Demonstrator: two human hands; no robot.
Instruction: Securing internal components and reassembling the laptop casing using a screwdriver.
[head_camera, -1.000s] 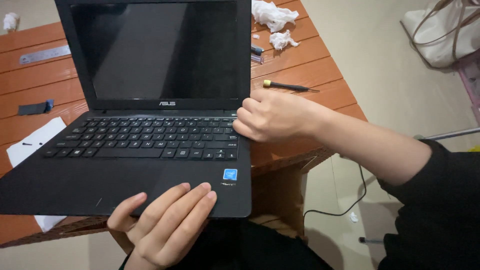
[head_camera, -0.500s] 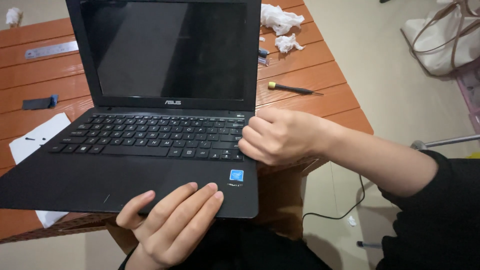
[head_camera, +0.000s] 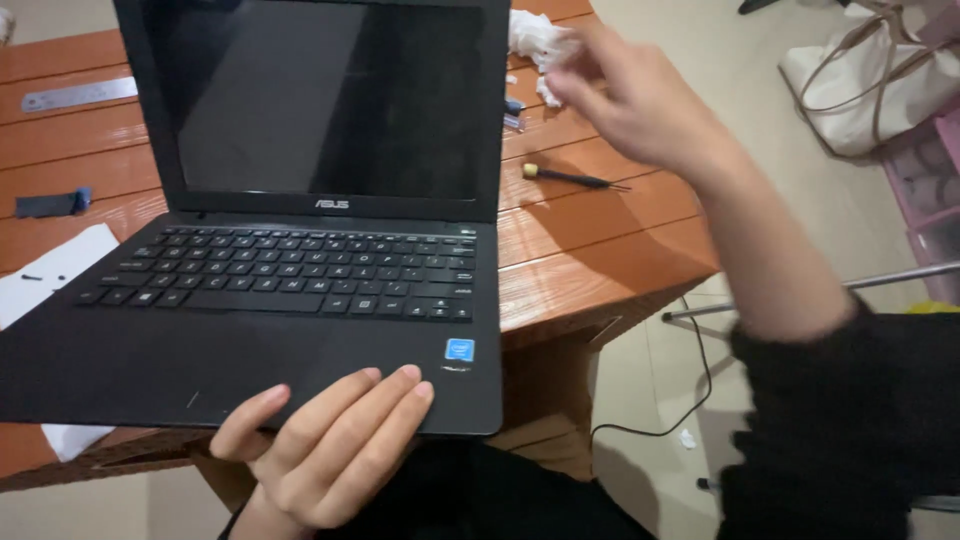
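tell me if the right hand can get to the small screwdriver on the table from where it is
Probably yes: the right hand hovers in the air just above and behind the screwdriver, which lies bare on the wooden table, beside the laptop, nothing between.

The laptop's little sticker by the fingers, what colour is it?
Blue with a white edge, on the black laptop; sticker, head view.

We think this is a room in a home. We see a wooden table (head_camera: 600, 250) in the middle, a cloth bag (head_camera: 870, 80) on the pale tiled floor (head_camera: 760, 120) at upper right, and pink drawers (head_camera: 935, 190) beside it.
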